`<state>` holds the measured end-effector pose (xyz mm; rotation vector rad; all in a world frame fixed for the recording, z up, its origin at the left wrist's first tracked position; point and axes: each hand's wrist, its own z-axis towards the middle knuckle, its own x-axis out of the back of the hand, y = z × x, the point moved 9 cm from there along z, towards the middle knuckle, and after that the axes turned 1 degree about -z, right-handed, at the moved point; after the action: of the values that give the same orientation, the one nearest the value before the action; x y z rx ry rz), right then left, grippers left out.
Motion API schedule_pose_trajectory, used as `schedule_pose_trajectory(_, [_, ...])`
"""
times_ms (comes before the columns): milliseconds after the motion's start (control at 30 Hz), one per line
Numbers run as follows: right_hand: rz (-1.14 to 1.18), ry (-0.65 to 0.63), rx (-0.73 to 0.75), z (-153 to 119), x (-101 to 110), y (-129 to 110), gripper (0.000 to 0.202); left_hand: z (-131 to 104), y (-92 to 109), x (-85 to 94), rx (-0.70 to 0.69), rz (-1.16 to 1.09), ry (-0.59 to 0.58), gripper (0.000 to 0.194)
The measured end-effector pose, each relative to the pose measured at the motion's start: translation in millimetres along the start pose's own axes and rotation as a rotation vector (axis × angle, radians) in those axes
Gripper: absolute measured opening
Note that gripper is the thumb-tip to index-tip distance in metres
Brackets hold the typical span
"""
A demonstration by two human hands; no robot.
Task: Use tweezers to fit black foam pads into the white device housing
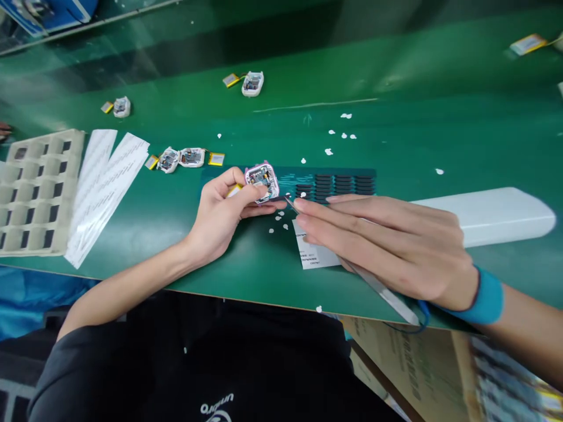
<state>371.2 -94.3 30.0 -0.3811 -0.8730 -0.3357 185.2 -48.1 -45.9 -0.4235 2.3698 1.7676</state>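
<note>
Tweezers (352,271) in the right hand (391,246), small open watch-style case with its circuit board showing (262,182) in the left hand (220,214), all over a green bench mat (396,135). Left hand is clamped on the case, thumb and fingers pinching its lower edge so the open face tilts up toward the camera, and there's a yellow battery pack (234,189) tucked just behind it against the fingers. Right hand lies flat with the fingers stretched out and closed together around the tweezers, which run long and diagonal from near the wrist up and to the left, tip (288,201) ending just right of the case, close but not touching as far as I can see. So the case sits to the left of the tweezer tip, pretty much in line with the tool's long axis, and the left hand is obviously the nearer one (it's already on it). Under the right hand's fingers there's a white label sheet (313,256) with print too small to read, and just beyond it a dark sheet of black pads in rows (338,184). Bits of white backing are scattered around. Only readable-ish writing is white lettering on the black shirt (216,406), upside down from here, can't make it out for sure. Blue wrist strap (486,299) on the right wrist.
</note>
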Motion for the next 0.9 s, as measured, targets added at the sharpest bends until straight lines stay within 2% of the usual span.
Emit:
schedule_pose_trajectory(100, [-0.051,0.134,0.217,4,6,-10,0.031,-4,0,-2.5,-0.011,0.040,-0.008,0.029])
schedule_pose_trajectory(167, [-0.072,0.055,0.263,7,0,-10,0.025,-5,1,-4.2,-0.017,0.040,-0.017,0.026])
schedule_pose_trajectory(267, [-0.046,-0.069,0.262,11,-2,-7,0.028,-6,4,-5.8,-0.037,0.039,-0.023,0.024])
schedule_pose_trajectory(433, [0.022,-0.101,0.244,8,2,-4,0.032,-7,3,-8.3,-0.027,0.087,-0.041,0.024])
schedule_pose_trajectory(600, [0.044,-0.125,0.189,7,-4,0,0.034,-8,1,-8.2,-0.043,0.149,-0.060,0.028])
schedule_pose_trajectory(733, [0.022,-0.051,0.215,10,-6,-2,0.035,-4,0,-4.5,-0.111,0.150,-0.038,0.012])
schedule_pose_trajectory(900, [0.013,0.003,0.177,11,-8,1,0.041,2,1,-3.2,-0.179,0.164,-0.037,0.020])
